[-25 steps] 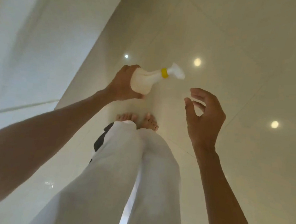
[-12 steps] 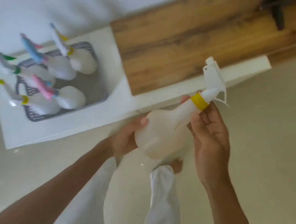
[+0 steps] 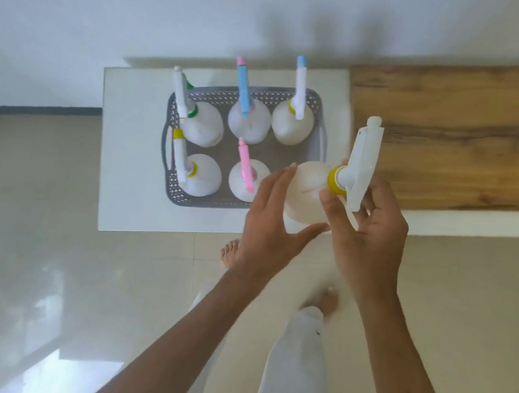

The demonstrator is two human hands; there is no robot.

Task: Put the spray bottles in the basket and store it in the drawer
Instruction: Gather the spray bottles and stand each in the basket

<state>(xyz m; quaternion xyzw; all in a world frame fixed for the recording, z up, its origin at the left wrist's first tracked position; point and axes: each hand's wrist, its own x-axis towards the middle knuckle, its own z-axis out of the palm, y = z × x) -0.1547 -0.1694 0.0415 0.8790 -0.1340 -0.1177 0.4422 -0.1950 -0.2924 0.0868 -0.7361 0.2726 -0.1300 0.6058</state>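
Since half a second earlier, both hands carried the spray bottle (image 3: pixel 308 190) over the basket (image 3: pixel 319 107)'s free near-right corner; left hand (image 3: pixel 268 225) cupped it, right hand (image 3: pixel 371 238) pinched its neck; five bottles (image 3: pixel 248 120) crowded the rest.

Desk (image 3: pixel 126 183): white top, wood-grain section (image 3: pixel 448 135) adjoining at 3 o'clock.
On desk: grey perforated basket (image 3: pixel 200 201), near the middle of the white top.
Floor (image 3: pixel 54 271): glossy beige tiles, at 6 o'clock of the desk.

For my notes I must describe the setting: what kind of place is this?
Probably a room in a home: glossy tiled floor, a low white cabinet with a wooden top against a white wall, and bare feet.
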